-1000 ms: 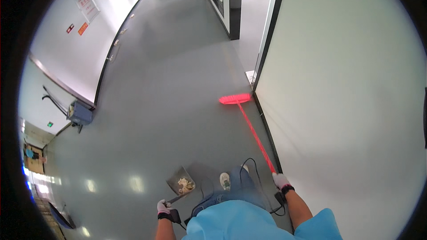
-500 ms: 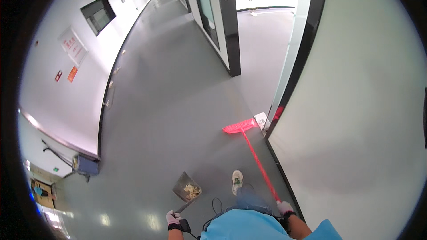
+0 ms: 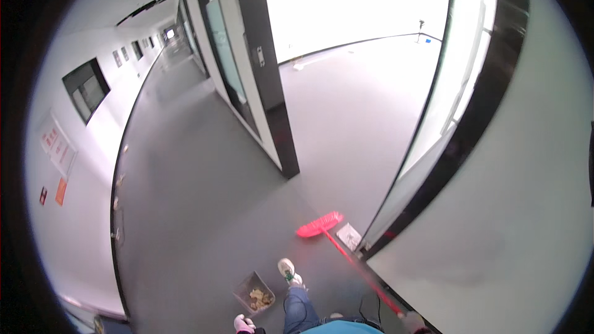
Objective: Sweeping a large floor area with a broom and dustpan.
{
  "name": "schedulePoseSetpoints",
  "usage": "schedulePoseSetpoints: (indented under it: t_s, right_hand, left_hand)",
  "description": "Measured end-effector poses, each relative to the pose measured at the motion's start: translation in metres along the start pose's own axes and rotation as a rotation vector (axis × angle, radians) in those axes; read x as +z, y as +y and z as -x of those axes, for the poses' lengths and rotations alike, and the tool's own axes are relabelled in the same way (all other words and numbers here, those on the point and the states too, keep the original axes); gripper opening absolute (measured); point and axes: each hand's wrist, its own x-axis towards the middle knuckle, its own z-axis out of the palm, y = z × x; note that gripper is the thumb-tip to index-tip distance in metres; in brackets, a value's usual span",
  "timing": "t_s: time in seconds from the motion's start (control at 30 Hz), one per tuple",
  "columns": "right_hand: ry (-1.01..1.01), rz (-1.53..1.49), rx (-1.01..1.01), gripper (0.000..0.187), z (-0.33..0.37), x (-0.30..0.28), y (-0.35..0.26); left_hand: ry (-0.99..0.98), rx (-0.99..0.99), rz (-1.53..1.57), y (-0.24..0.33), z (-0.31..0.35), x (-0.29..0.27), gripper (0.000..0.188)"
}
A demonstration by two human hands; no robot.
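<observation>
the right hand [image 3: 412, 321] wraps the broom [image 3: 320, 225], its head farther off; the left hand [image 3: 244, 323]'s grip i cannot tell. the dustpan [image 3: 245, 286], near left, could spill scraps [image 3: 260, 300] if tilted.

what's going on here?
A person's right hand holds the red broom by its handle, its head out in front at floor level, close to a flat white square. The left hand appears to hold the dustpan, though its handle is barely visible. Pale debris lies in the dustpan, which sits beside the person's forward shoe.
</observation>
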Motion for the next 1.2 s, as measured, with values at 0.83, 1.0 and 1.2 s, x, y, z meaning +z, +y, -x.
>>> schedulePoseSetpoints:
  t_s: [0.83,1.0,1.2]
  right_hand:
    - [-0.123,-0.802,0.483,0.022,-0.199,-0.067,-0.223]
    - [0.167,-0.71,0.5,0.031,-0.284,-0.166,-0.272]
    - [0.177,-0.8,0.501,0.031,-0.377,-0.253,-0.259]
  left_hand:
    - [-0.138,-0.18,-0.251,0.191,-0.13,0.607,0.02]
    - [-0.281,-0.015,-0.637,0.201,-0.174,0.655,0.019]
    - [-0.279,-0.198,-0.837,0.226,-0.183,0.683,0.015]
